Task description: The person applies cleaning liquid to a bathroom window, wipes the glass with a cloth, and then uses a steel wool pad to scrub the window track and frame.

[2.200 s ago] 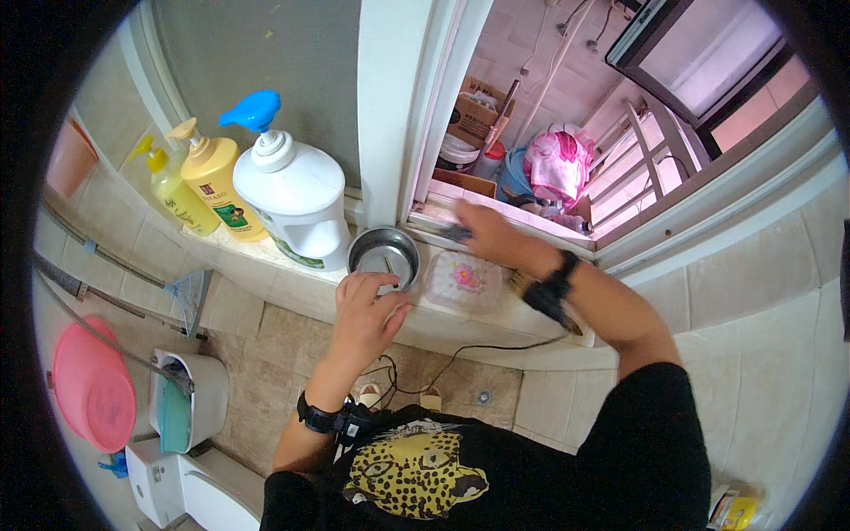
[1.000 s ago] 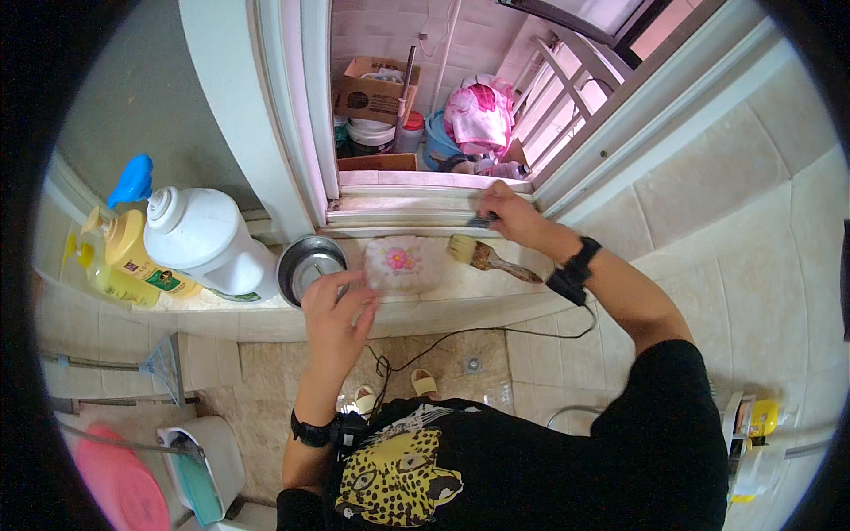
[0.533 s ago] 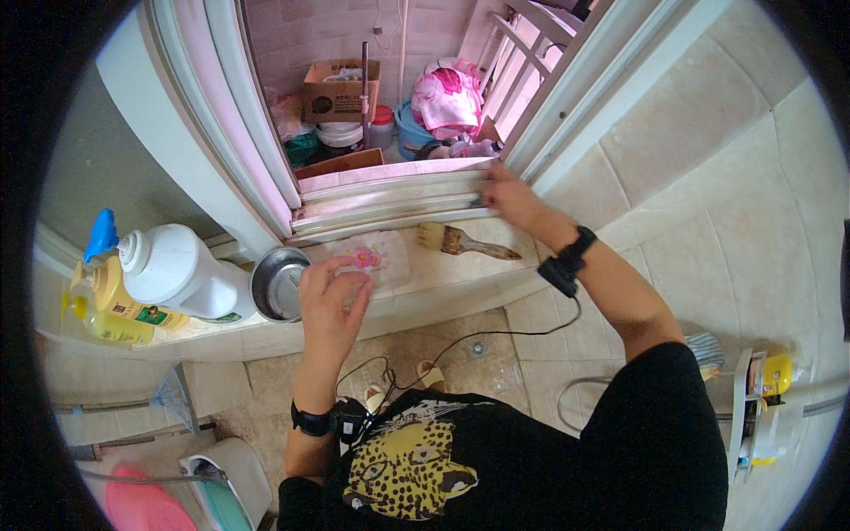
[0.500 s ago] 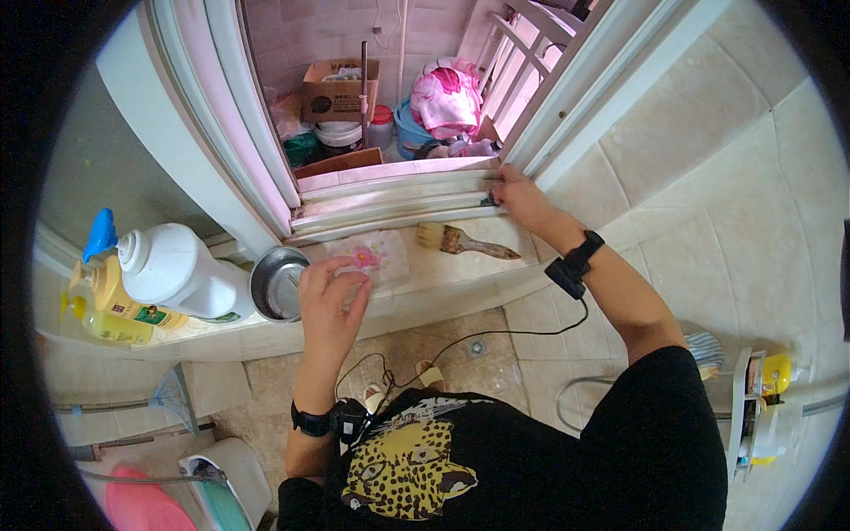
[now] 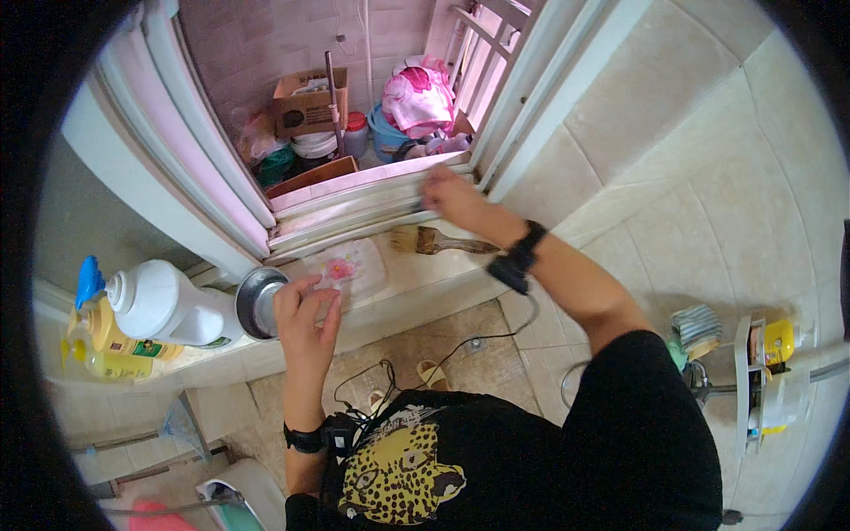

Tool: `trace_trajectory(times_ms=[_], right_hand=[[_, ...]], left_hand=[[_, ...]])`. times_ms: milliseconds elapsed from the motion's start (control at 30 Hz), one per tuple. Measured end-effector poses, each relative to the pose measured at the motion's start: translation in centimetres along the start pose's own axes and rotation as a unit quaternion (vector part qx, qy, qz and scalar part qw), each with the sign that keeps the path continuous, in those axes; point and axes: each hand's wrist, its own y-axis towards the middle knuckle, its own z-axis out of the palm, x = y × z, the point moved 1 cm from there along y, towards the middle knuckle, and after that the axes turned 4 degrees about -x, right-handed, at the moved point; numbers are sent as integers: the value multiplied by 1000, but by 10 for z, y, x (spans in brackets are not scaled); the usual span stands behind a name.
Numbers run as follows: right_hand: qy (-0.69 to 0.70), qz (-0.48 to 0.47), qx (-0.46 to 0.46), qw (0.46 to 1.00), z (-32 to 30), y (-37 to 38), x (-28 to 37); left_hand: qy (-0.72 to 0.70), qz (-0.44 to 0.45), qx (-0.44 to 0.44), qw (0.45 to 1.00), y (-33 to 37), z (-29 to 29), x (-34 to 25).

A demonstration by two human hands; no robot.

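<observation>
"Two hands; what's the nearer one doing?"

"The left hand (image 5: pixel 305 313) has its fingers bent and apart, by the rim of the bowl (image 5: pixel 247 311)."

"What else is on the surface (image 5: pixel 418 271)?"

"The flowered box (image 5: pixel 352 268), between bowl and brush (image 5: pixel 443 242)."

"The right hand (image 5: pixel 429 200)?"

"Just past the brush, at the window track (image 5: pixel 354 218), fingers closed on a small dark thing (image 5: pixel 419 207), too blurred to identify."

"Farther?"

"A carton (image 5: pixel 299 115) and a pink cloth (image 5: pixel 419 97), beyond the track."
</observation>
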Motion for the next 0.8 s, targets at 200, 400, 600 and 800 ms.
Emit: trace_trajectory(times_ms=[200,400,600,800], right_hand=[[-200,167,8,965,-40,-11,13],[58,84,-54,993,-1,27,41],[-233,96,194,948,-29,4,-20],[-263,17,87,961,-32,-7,-13]], left_hand=[[-9,-15,-3,1000,-6,0,4],[7,-16,6,1000,-9,2,2],[-1,-4,11,1000,-3,2,0],[-12,3,18,1000,-4,2,-1]])
